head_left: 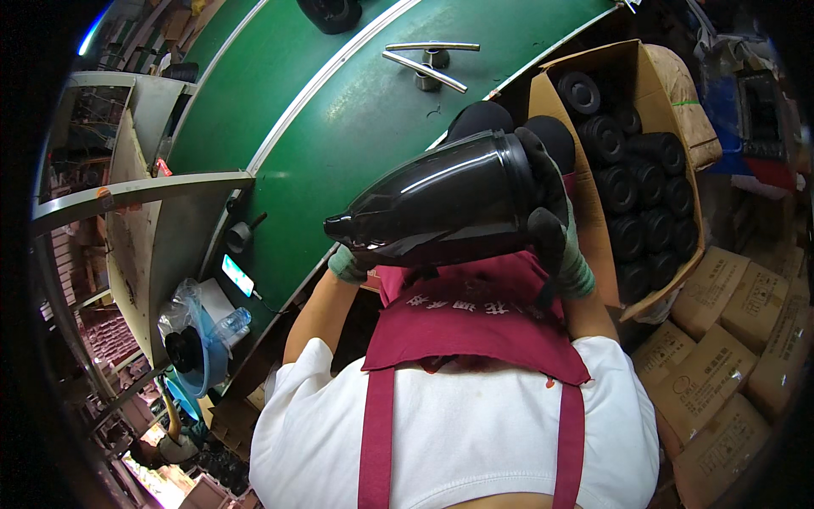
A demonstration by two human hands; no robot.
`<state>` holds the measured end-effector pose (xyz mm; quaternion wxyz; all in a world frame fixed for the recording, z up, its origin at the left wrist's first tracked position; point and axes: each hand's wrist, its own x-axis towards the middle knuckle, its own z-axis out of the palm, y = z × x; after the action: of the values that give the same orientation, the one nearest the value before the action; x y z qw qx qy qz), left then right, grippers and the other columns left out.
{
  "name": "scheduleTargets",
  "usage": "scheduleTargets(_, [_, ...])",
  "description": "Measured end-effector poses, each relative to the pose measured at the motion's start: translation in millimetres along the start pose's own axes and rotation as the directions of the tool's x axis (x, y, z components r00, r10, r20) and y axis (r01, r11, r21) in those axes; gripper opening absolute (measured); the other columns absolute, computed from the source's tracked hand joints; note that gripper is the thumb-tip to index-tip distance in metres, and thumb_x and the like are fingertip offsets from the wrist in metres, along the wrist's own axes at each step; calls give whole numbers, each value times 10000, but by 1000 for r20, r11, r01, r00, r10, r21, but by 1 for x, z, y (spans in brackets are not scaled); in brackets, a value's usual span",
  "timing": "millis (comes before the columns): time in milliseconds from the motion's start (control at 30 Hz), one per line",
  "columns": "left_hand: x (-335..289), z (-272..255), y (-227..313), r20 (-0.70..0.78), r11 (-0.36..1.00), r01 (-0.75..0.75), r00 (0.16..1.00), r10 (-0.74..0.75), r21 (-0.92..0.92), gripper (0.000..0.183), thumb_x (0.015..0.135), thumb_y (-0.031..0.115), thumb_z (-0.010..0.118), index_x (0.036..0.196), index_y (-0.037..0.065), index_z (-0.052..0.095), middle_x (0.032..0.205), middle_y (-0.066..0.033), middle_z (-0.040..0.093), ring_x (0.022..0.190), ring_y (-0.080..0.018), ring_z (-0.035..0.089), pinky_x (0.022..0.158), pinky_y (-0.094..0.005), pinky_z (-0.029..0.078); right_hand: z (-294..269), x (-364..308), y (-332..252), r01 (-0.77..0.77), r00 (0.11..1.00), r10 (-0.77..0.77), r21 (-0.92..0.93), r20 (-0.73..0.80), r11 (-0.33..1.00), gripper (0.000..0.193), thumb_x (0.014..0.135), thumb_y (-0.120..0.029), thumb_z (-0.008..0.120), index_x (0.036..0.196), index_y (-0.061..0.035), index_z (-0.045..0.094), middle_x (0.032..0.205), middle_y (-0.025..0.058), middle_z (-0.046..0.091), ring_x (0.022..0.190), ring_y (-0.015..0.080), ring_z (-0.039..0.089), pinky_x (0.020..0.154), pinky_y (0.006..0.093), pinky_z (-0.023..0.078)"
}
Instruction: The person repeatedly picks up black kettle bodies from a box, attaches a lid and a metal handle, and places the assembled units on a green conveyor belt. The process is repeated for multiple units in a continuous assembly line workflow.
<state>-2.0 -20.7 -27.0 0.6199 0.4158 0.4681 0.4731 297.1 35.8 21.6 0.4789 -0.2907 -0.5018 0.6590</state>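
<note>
The right hand (555,229), in a dark-palmed green knit glove, has its fingers (536,161) curled over the wide end of a glossy black tapered plastic shell (445,204) at the frame's centre. The left hand (348,265), gloved the same, cups the shell from beneath near its narrow tip, its fingers mostly hidden. The shell's long axis runs nearly level, wide end right, narrow end pointing left and slightly down, held above the red apron (475,327) and clear of the green conveyor surface (339,127). At right, just beside the right hand, an open cardboard box (606,254) holds rows of similar black parts (640,182).
</note>
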Motion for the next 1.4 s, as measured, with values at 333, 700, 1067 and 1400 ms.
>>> scheduleTargets(333, [16,10,39,17,969,-58,998,55,242,512,809,142,723,1265,-46,588,1223,-119,652,1087,-168,623,940,-326,522,-2,-11,-1,-240,970,241,58,-18,969,785,977,-496,495,1555,-63,186,1555,116,277,1432,233,284,1166,363,229])
scheduleTargets(700, [28,29,72,40,938,-24,999,11,345,435,846,189,656,1209,-51,641,1157,-137,698,1026,-198,674,915,-327,526,-59,-32,-7,-561,806,586,-207,88,802,615,1029,-459,415,1471,-34,364,1367,109,491,1214,194,501,1024,325,416])
scheduleTargets(1067, [7,-19,-49,-70,996,50,997,-45,73,362,921,191,607,1228,1,624,1180,-90,665,1039,-211,635,925,-347,512,-5,-20,-11,-90,994,77,-183,-77,979,827,925,-506,601,1527,-42,277,1566,147,284,1442,278,284,1181,377,227])
scheduleTargets(1400, [28,9,-25,72,936,166,986,-151,-311,387,891,215,634,1195,-24,653,1132,-107,701,960,-228,682,901,-359,539,-12,-4,-14,176,983,-183,-194,-19,965,627,1019,-441,459,1506,-68,334,1500,106,378,1391,229,356,1163,353,253])
